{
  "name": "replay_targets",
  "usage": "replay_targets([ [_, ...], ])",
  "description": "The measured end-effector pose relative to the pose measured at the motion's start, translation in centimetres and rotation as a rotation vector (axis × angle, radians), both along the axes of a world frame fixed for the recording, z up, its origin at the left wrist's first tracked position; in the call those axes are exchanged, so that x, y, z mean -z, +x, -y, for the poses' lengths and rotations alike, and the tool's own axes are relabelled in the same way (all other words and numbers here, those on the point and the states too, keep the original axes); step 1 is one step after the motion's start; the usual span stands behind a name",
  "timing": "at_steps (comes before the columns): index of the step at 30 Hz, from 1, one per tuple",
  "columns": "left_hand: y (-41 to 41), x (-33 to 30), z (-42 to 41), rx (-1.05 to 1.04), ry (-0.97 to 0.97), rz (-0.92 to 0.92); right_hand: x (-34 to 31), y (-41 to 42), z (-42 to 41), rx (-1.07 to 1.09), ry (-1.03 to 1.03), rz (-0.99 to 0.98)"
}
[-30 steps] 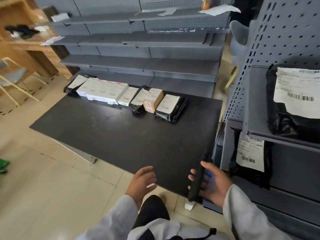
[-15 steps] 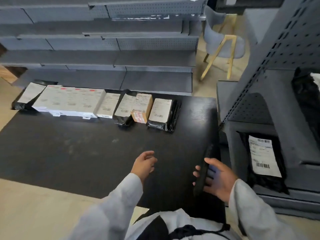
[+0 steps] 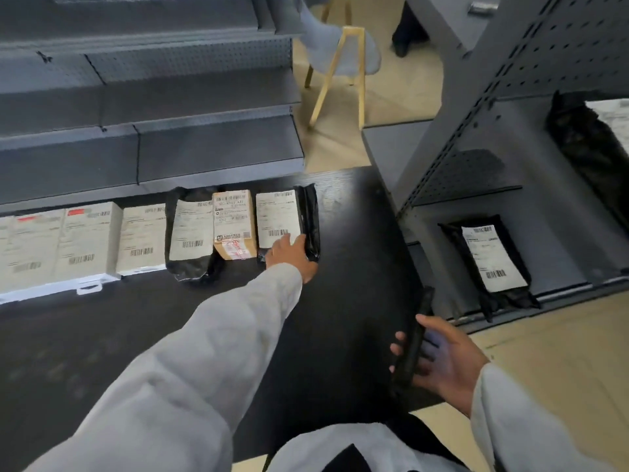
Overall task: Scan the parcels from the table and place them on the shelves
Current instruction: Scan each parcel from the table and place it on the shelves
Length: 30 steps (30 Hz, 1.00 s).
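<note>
The left hand [image 3: 290, 255], idle above the near table edge a moment ago, is now stretched out, fingers laid on the rightmost black parcel [image 3: 289, 221] in the table's [image 3: 354, 253] far row; a closed grasp cannot be told. The handheld scanner [image 3: 410, 345] is gripped in the right hand [image 3: 442, 361], so scanning seems next.

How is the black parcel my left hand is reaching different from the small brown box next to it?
The black parcel is a soft, glossy plastic bag lying flat; the brown box is rigid cardboard and stands taller. The left hand touches the parcel's near end; the box is untouched. The box carries red-printed tape, the parcel none. Both bear white barcode labels on the table.
</note>
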<state>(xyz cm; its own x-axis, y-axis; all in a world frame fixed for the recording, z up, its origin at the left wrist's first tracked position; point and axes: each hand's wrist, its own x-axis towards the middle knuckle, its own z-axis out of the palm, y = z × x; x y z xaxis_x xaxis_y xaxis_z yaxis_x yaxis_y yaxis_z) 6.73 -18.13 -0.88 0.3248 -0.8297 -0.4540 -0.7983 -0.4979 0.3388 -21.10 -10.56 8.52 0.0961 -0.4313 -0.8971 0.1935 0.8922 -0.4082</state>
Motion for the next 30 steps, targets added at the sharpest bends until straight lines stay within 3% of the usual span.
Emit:
replay_targets([
  [3, 0.9, 1.3, 0.3, 0.031, 0.058, 0.149, 0.0, -0.5, -1.2, 0.04, 0.002, -0.036],
  [10, 0.0, 2.4, -1.8, 0.093, 0.212, 0.225, -0.5, -1.2, -2.8, 0.084, -0.003, -0.088],
  [17, -3.2, 1.1, -5.2, 0.143, 0.298, 0.211, -1.4, -1.7, -3.0, 0.048, -0.046, -0.037],
  [30, -14.1, 0.9, -19.1, 0.192, 0.424, 0.164, -1.3, -7.2, -5.5, -0.144, -0.062, 0.128],
])
